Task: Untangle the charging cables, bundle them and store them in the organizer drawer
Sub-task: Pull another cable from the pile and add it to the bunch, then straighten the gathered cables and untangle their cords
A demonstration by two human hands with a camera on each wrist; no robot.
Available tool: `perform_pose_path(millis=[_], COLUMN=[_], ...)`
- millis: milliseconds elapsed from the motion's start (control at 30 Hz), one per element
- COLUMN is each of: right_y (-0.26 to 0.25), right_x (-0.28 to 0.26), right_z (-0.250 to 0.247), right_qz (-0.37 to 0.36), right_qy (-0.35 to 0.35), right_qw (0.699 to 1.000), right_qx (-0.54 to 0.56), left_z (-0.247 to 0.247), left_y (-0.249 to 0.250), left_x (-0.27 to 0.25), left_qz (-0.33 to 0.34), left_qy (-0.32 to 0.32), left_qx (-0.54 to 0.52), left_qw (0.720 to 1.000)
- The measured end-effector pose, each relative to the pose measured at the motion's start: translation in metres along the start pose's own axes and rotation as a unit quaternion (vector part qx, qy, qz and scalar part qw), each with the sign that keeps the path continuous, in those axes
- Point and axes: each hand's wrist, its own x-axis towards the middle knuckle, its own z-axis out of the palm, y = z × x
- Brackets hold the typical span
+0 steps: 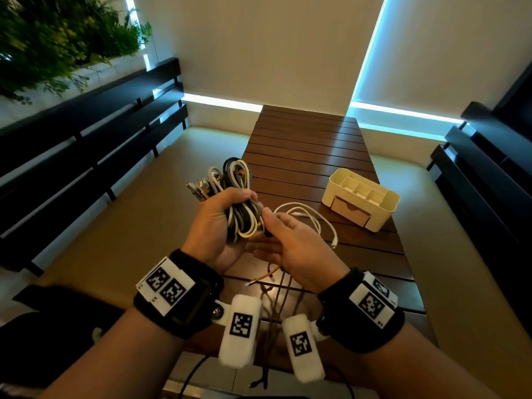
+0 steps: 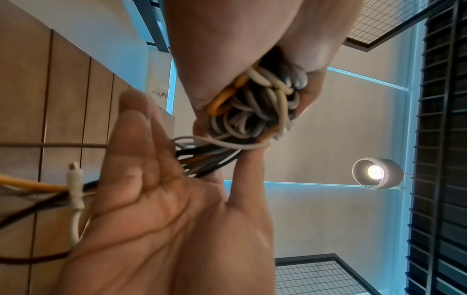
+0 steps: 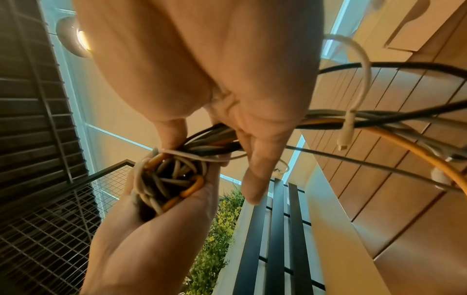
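Observation:
My left hand [image 1: 218, 226] grips a coiled bundle of cables [image 1: 239, 214], white, grey, black and orange, above the table's left edge. The coil's end shows in the left wrist view [image 2: 257, 103] and the right wrist view [image 3: 166, 179]. My right hand [image 1: 293, 243] is right beside it with straight fingers; the loose strands [image 2: 202, 159] run between its thumb and index finger, and the thumb tip touches a thin white strand. A white connector [image 3: 346, 135] dangles behind that hand. The cream organizer [image 1: 359, 197] stands to the right, its drawer [image 1: 349, 210] closed.
A loose white cable [image 1: 313, 217] lies on the brown slatted table [image 1: 311, 139] between my hands and the organizer. Dark and orange strands [image 1: 276, 298] hang over the near edge. Black slatted bench backs [image 1: 86, 133] and cushions flank the table.

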Motion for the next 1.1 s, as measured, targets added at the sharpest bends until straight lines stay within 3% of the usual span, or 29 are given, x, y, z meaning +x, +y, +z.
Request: perform_pose_path(millis=[200,400,667,933,1100], right_y=[0.003,0.004,-0.003,-0.003,-0.012], right_x=[-0.002,0.002,0.001,-0.004,-0.01], right_z=[-0.004,-0.004,-0.007,-0.004,-0.008], right_qz=[-0.082,-0.14,-0.141,-0.147,-0.138], right_qy=[0.029,-0.004,-0.075,-0.04,-0.045], right_qw=[0.996,0.985,0.984,0.988,0.989], right_qx=[0.015,0.097,0.083,0.013,0.023], left_z=[-0.005,-0.004,0.003,0.003,0.007], left_y=[0.004,0.004,0.0,-0.012,-0.015], left_x=[-0.001,-0.003,-0.008,-0.009,-0.008], left_qz=[0.006,-0.033,-0.062,-0.06,-0.049], left_qy=[0.02,0.024,0.023,0.056,0.009], left_qx=[0.019,0.036,0.083,0.157,0.159], left_qw=[1.0,0.999,0.994,0.984,0.986])
